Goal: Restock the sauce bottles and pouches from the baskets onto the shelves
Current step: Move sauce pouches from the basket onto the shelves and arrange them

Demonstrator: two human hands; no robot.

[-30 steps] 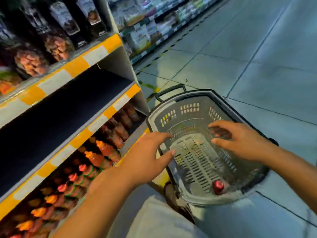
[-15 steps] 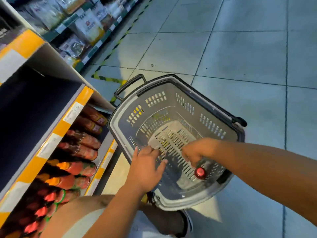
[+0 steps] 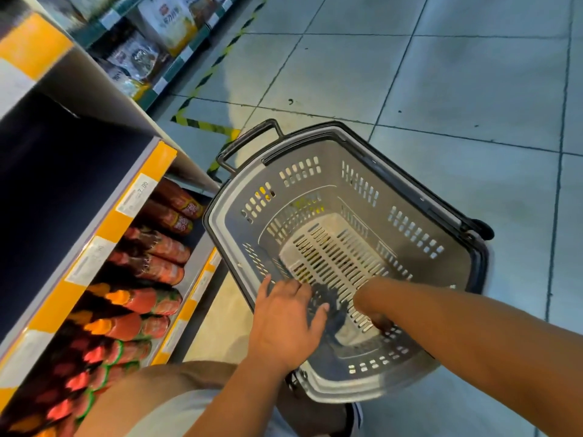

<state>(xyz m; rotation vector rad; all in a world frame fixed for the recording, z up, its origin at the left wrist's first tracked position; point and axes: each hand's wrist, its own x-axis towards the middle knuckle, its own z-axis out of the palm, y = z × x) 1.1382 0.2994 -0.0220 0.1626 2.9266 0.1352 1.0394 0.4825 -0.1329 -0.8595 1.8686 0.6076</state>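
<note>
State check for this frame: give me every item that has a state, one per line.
basket: upright on the floor, almost empty, handle folded down
left hand: open, fingers spread over the basket's near rim
right hand: reaching down into the basket, fingers hidden, grip unclear
sauce bottles: stocked in rows on the lower shelf
middle shelf: dark, no stock visible

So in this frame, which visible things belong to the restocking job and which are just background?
Job:
- grey basket, on the floor
- sauce bottles lying on the lower shelf
- bare dark shelf above them
- left hand over the basket's near rim
- right hand reaching down inside; what it holds is hidden

Background:
- pouches on the far shelving
- yellow-black floor tape
</note>
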